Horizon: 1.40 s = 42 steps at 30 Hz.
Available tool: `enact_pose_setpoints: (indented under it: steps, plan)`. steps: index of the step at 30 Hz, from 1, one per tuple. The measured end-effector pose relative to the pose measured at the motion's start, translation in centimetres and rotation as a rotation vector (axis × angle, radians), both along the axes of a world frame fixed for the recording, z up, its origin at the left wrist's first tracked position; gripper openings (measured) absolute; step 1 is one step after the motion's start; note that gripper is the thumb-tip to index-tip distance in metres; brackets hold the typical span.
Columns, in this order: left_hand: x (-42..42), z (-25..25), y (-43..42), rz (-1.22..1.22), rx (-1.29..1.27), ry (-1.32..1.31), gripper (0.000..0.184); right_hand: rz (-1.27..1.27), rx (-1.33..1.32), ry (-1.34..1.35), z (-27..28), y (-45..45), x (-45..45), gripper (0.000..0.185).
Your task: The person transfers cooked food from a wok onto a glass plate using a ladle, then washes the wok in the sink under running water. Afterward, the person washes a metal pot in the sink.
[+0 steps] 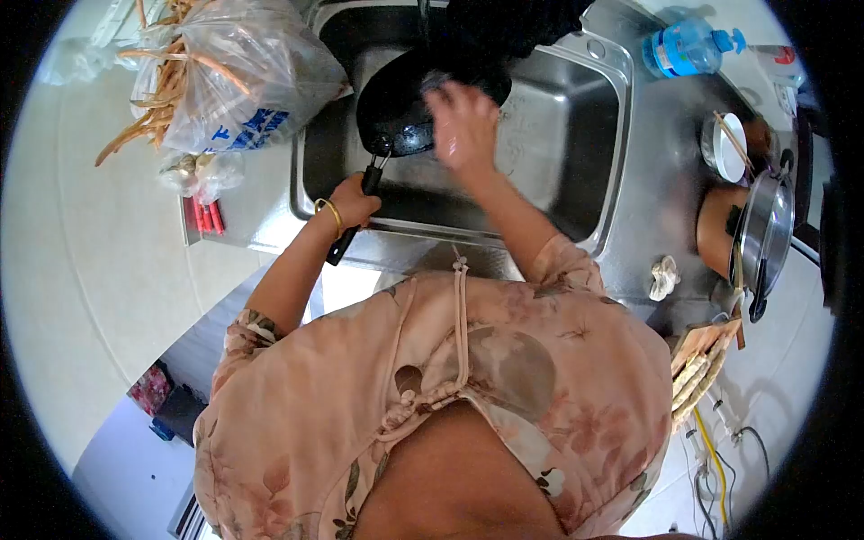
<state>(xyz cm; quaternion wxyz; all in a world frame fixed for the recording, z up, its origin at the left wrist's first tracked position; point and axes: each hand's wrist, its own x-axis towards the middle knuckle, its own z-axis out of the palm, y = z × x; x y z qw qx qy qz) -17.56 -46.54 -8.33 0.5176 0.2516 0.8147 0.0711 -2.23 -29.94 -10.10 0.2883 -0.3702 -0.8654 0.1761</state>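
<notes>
My left hand point(354, 202), with a gold bracelet at the wrist, is wrapped round the black handle of a frying pan point(382, 112). The dark, wet pan is held over the sink point(544, 162). Over the inside of the pan is my right hand point(463, 130), wet and smeared by motion. Its fingertips are near a pale, blurred patch by the pan's surface, which could be water or a scrubber. Whether those fingers grip anything cannot be made out. A faucet point(424, 13) comes down at the back of the sink.
A plastic bag point(247, 76) with brown, root-like strips stands left of the sink. Black cloth or plastic point(513, 22) hangs over its back edge. Rightward are a blue pump bottle point(688, 49), a white bowl point(724, 148) with chopsticks, a steel pot point(769, 229) and a crumpled white wad point(664, 277).
</notes>
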Motion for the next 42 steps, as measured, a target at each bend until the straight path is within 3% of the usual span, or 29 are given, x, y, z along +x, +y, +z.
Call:
enact_pose_setpoints:
  steps: [1,2,5,7,9,12,13,15,17,18,19,21,24,25,28,29,31,32,33,35,38,39,41,42]
  plan:
    - [0.2,0.1,0.3,0.036,0.032,-0.007,0.034,-0.082,-0.096,-0.104,-0.2,2.4,-0.3,0.027]
    - [0.3,0.2,0.3,0.073,0.060,-0.018,0.035,-0.241,-0.046,0.042,-4.6,4.8,-0.3,0.026]
    - [0.8,1.5,0.8,-0.003,-0.006,0.044,0.034,-0.297,-0.328,0.020,-7.0,7.3,0.4,0.027]
    - [0.6,1.1,0.7,-0.051,-0.017,0.096,0.032,-0.166,0.012,0.014,-3.0,2.7,-0.4,0.026]
    - [0.2,0.6,0.3,-0.106,-0.026,0.140,0.032,0.071,0.091,0.045,-0.9,-0.5,-1.7,0.025]
    - [-0.4,0.0,0.5,-0.238,0.015,0.231,0.033,0.047,0.012,-0.219,-2.6,4.6,-2.8,0.024]
    - [-0.4,0.1,0.6,-0.295,0.053,0.295,0.033,-0.094,-0.039,-0.003,-6.2,7.3,-3.1,0.020]
    - [-0.3,0.2,0.3,-0.357,0.069,0.371,0.035,-0.201,-0.278,-0.161,-9.1,9.4,-3.3,0.020]
    - [-0.5,0.0,0.4,-0.350,0.041,0.403,0.036,0.069,-0.081,-0.200,-8.0,5.2,-4.2,0.020]
    - [0.0,1.6,1.2,-0.412,-0.045,0.423,0.034,0.054,0.040,-0.188,-3.1,1.9,-4.8,0.021]
    - [0.1,2.1,1.3,-0.407,-0.080,0.433,0.034,0.139,0.117,0.080,-3.7,0.6,-5.6,0.021]
    - [0.0,2.6,1.0,-0.407,-0.153,0.455,0.035,0.182,-0.172,-0.151,-3.7,2.8,-6.7,0.022]
    - [-0.5,2.5,0.2,-0.472,-0.178,0.455,0.040,0.029,-0.470,-0.182,-8.9,8.7,-7.0,0.021]
    - [-0.8,2.6,0.2,-0.448,-0.160,0.410,0.045,-0.070,-0.500,-0.225,-9.1,9.2,-7.0,0.021]
    - [-2.2,1.3,0.0,-0.385,-0.050,0.236,0.058,0.189,-0.362,-0.119,-5.6,5.5,-7.5,0.023]
    - [-2.4,1.1,0.4,-0.244,-0.070,0.010,0.057,0.224,-0.107,0.121,-6.4,4.2,-8.5,0.024]
    - [-2.7,1.0,0.9,0.040,-0.110,-0.433,0.053,0.336,-0.190,0.086,-6.5,5.7,-10.1,0.023]
    - [-2.5,1.4,1.2,0.198,-0.128,-0.613,0.044,0.303,-0.285,0.019,-8.3,7.5,-10.8,0.026]
    - [-2.6,1.2,1.2,0.247,-0.102,-0.741,0.041,0.173,-0.436,-0.267,-12.5,9.8,-11.9,0.028]
    - [-3.1,-0.1,0.9,0.330,-0.061,-0.995,0.034,-0.008,-0.455,-0.463,-9.6,10.4,-8.3,0.031]
    - [-2.1,0.5,2.1,0.652,-0.112,-1.044,0.026,0.062,-0.363,-0.458,-7.4,8.3,-3.6,0.032]
    - [-1.8,1.1,2.4,0.732,-0.141,-1.041,0.026,0.014,-0.370,-0.337,-7.6,7.2,-2.2,0.031]
    - [-1.5,-1.1,1.8,0.572,-0.229,-1.208,0.023,-0.076,-0.389,-0.083,-9.4,4.5,0.1,0.028]
    - [-0.8,-0.9,2.0,0.491,-0.249,-1.100,0.020,-0.080,-0.439,-0.027,-9.5,4.1,1.1,0.028]
